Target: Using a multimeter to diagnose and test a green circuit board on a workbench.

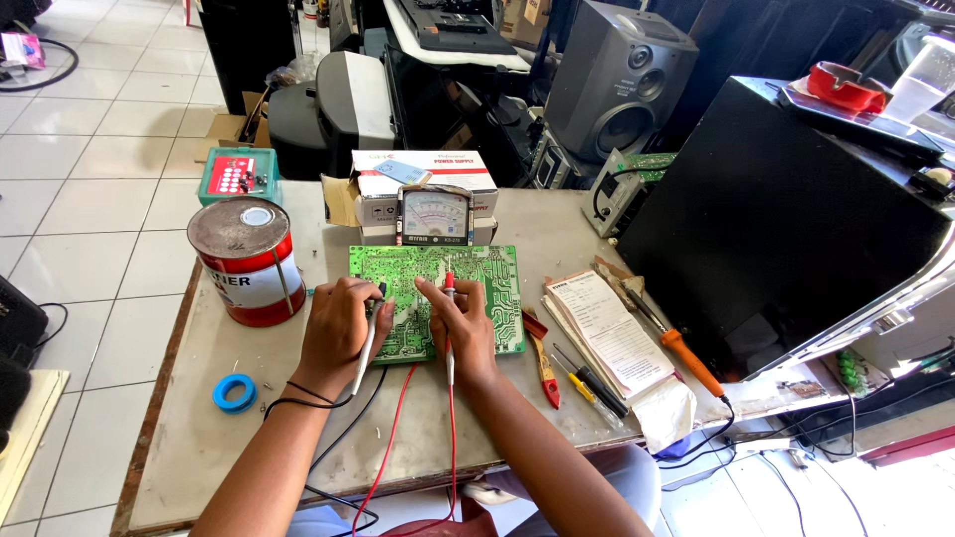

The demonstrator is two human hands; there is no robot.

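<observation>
Fingers (350, 303) of the left hand (336, 333) pinch a black test probe (370, 333); right hand (460, 323) pinches a red probe (449, 298), both tips on the green circuit board (492, 288), frame centre, below the analogue meter (435, 216) on the surface (199, 447). Step: probing; steady contact appears required.

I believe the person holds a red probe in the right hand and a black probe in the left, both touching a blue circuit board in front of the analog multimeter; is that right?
Not quite: the circuit board is green, not blue, as the head view shows. The rest holds: the right hand holds the red probe, the left hand holds the black probe, and both touch the board in front of the analog multimeter.
</observation>
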